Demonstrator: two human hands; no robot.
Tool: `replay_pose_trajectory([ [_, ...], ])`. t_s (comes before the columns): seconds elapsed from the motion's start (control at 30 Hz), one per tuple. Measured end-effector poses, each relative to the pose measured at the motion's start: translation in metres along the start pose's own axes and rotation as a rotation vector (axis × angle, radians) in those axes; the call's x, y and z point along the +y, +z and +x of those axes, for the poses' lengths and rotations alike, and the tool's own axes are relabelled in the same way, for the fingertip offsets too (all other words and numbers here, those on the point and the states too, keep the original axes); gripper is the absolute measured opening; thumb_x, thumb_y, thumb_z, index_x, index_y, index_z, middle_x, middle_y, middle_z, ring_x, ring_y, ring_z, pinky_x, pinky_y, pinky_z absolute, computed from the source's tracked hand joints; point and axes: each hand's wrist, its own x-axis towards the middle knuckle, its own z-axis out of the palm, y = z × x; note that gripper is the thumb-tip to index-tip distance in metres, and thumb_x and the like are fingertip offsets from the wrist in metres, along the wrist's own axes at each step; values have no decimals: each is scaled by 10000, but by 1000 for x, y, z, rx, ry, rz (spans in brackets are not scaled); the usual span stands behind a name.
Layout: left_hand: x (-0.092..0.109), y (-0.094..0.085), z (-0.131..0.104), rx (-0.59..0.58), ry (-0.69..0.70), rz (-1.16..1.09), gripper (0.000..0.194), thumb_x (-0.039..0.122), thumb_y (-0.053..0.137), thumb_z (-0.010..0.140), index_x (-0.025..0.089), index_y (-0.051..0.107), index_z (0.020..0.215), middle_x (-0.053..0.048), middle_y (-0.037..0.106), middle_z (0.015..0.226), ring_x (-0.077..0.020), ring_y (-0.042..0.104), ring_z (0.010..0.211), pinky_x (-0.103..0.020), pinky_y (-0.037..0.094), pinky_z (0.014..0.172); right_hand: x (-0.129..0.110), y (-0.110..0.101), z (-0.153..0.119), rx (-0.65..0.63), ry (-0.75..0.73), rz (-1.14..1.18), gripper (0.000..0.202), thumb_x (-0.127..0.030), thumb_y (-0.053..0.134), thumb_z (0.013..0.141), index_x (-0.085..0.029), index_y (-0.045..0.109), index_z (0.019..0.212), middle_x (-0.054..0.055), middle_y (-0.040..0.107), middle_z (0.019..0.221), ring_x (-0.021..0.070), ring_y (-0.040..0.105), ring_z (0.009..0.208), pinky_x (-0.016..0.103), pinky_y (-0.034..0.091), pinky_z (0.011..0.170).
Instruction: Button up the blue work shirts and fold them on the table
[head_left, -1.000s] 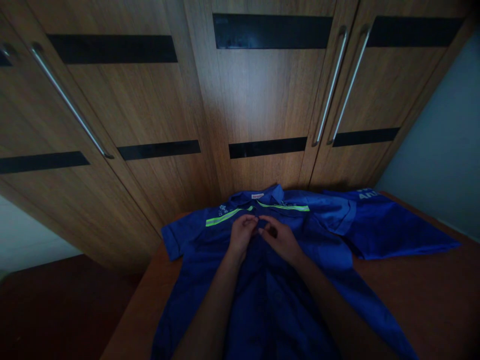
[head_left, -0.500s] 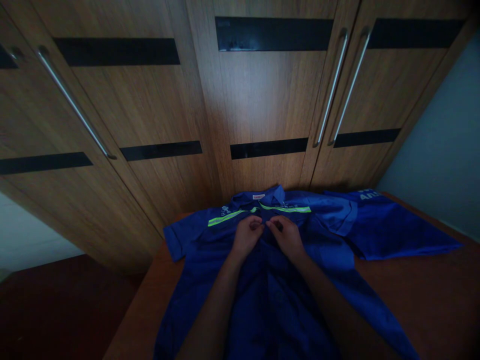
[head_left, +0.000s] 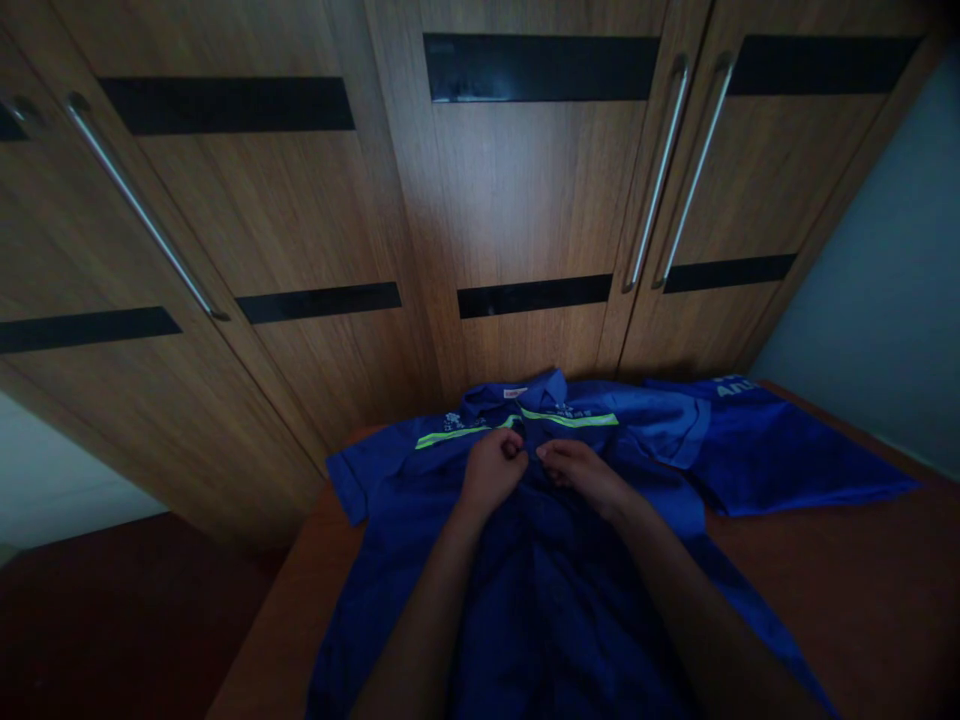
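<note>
The room is dim, so fabric detail is hard to read. The lower hem of the blue short-sleeved work shirt with lime-green reflective chest stripes (head_left: 540,590) runs off the bottom edge, and both forearms cover much of its front placket. What lies between the fingertips is too small and dark to make out; whether it is a button or only cloth cannot be told.

The shirt lies flat, front up, on the reddish-brown wooden table (head_left: 862,580), collar toward the brown wooden wardrobe with black strips and long metal handles (head_left: 517,200).

The left hand (head_left: 491,470) is curled nearly closed, fingers bunched and pinching the shirt's front edge just below the collar. The right hand (head_left: 577,465) is likewise curled, fingertips drawn together on the facing edge, almost touching the left hand.

A second blue garment with pale lettering (head_left: 780,450) lies to the right, partly tucked beneath the shirt's sleeve, its lettering only partly readable.
</note>
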Motion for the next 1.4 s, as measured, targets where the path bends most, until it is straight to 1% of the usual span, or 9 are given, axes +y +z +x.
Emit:
replay_pose_trajectory([
  [0.2, 11, -13, 7, 5, 56, 248, 275, 48, 497, 739, 189, 653, 917, -39, 670, 1005, -166, 595, 964, -273, 432, 868, -8, -9, -9, -237, -11, -174, 267, -432, 663, 716, -171, 610, 731, -47, 516, 614, 84, 433, 547, 220, 334, 541],
  [0.33, -3, -5, 2, -142, 17, 384, 199, 121, 546, 767, 176, 675, 909, -68, 710, 930, -197, 640, 867, -286, 460, 789, -5, -8, -12, -434, 24, -407, 184, -352, 644, 718, -170, 628, 696, -51, 523, 570, 91, 445, 537, 211, 311, 508],
  [0.47, -12, 5, -5, -235, 3, 447, 211, 176, 567, 780, 198, 664, 965, -69, 717, 936, -207, 651, 871, -270, 458, 748, -4, -9, -13, -486, 53, -561, 165, -311, 631, 709, -166, 627, 630, -49, 523, 520, 92, 455, 499, 205, 312, 479],
  [0.57, -13, 8, -8, -258, -23, 494, 266, 179, 529, 813, 194, 635, 1057, -91, 708, 1001, -216, 647, 923, -275, 453, 777, -6, -7, -10, -377, 50, -577, 278, -406, 609, 746, -164, 619, 608, -28, 551, 532, 101, 471, 485, 214, 328, 469],
  [0.73, -12, 9, -11, -308, -65, 556, 270, 226, 412, 900, 197, 642, 1039, -110, 703, 1021, -220, 654, 930, -280, 464, 765, -5, 17, 0, 280, -210, -644, 295, -448, 524, 824, -184, 616, 729, 9, 623, 656, 151, 579, 638, 244, 401, 601],
  [0.8, -12, 11, -12, -315, -85, 587, 303, 237, 361, 923, 193, 637, 1040, -124, 701, 1015, -232, 659, 925, -291, 470, 752, -2, 30, 3, 402, -260, -688, 265, -429, 544, 820, -185, 624, 886, 26, 654, 738, 174, 611, 731, 259, 419, 681],
  [0.9, -11, 14, -14, -320, -119, 638, 322, 230, 323, 932, 185, 632, 1010, -137, 701, 983, -247, 666, 904, -309, 478, 736, 5, 42, 5, 390, -175, -790, 298, -416, 530, 832, -185, 605, 1004, 62, 674, 861, 203, 617, 847, 278, 412, 733],
  [1.03, -7, 16, -14, -318, -127, 681, 284, 239, 344, 931, 223, 561, 1113, -111, 685, 1024, -236, 648, 955, -315, 472, 779, 12, 40, 6, 313, -32, -834, 135, -281, 523, 803, -195, 620, 840, 61, 677, 863, 205, 617, 821, 277, 392, 677],
  [1.4, -10, 16, -13, -345, -69, 655, 276, 172, 413, 854, 233, 575, 1068, -107, 695, 996, -257, 648, 942, -317, 464, 745, 17, 27, 9, 281, 5, -768, 67, -261, 581, 760, -222, 627, 788, 49, 691, 837, 200, 623, 806, 280, 400, 679],
])
